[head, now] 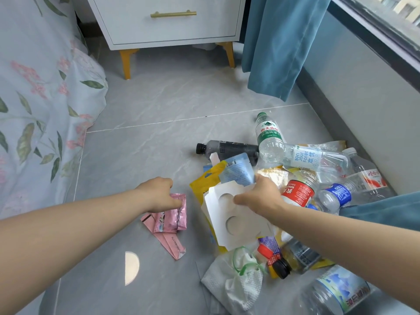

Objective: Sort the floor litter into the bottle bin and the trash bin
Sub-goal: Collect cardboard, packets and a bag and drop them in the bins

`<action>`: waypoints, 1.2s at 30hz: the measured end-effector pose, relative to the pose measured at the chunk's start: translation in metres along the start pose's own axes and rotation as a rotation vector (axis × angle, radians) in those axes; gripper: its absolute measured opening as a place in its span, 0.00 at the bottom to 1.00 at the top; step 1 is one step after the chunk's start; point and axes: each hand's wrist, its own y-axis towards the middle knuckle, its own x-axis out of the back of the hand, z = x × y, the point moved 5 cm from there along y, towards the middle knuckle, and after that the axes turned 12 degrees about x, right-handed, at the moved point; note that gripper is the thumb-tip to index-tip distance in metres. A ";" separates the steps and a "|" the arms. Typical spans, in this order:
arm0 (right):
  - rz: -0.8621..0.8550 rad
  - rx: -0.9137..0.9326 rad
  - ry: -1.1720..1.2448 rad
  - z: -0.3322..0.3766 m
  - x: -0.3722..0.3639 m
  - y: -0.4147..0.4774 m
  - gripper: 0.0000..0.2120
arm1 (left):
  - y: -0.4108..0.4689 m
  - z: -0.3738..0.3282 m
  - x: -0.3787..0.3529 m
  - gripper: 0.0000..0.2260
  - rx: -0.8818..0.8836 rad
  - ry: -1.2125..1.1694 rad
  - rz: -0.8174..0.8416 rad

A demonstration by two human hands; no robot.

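Floor (147,105) showing grey marbled tile with pale veins. Bedspread (34,98), left of frame, showing pale blue ground, pink blossoms, green leaves. Curtain (279,42), upper right, hanging teal. Nightstand (168,23), top centre, showing white front, gold handle, yellow legs. Pink wrappers (172,214), lower centre, gleaming glossy. White card (236,219), centre right, showing plain white. Black bottle (229,149) looking dark throughout. Green-label bottle (268,130), red-label bottle (297,193), blue-label bottle (338,194) showing clear bodies. Yellow bag (202,183) showing at card's left edge.

A floral bedspread (34,98) is seen at left; a white nightstand (168,21) is set far off, a teal curtain (279,42) hung right.
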 end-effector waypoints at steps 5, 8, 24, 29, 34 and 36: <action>-0.033 0.058 0.002 0.013 0.021 -0.009 0.15 | -0.003 0.013 -0.020 0.40 0.093 -0.017 0.114; -0.066 0.060 0.060 0.014 0.033 -0.010 0.15 | -0.007 0.017 -0.031 0.53 0.136 0.004 0.126; -0.283 -0.037 0.152 -0.028 0.094 -0.009 0.19 | -0.044 -0.058 -0.062 0.47 -0.129 -0.192 0.000; -0.258 0.022 0.122 -0.024 0.089 -0.015 0.15 | -0.053 -0.069 -0.073 0.57 -0.186 -0.248 0.024; -0.228 0.024 0.101 -0.025 0.086 -0.021 0.18 | -0.063 -0.079 -0.100 0.65 -0.123 -0.145 0.164; -0.227 0.025 0.093 -0.025 0.086 -0.022 0.20 | -0.066 -0.083 -0.107 0.65 -0.106 -0.108 0.186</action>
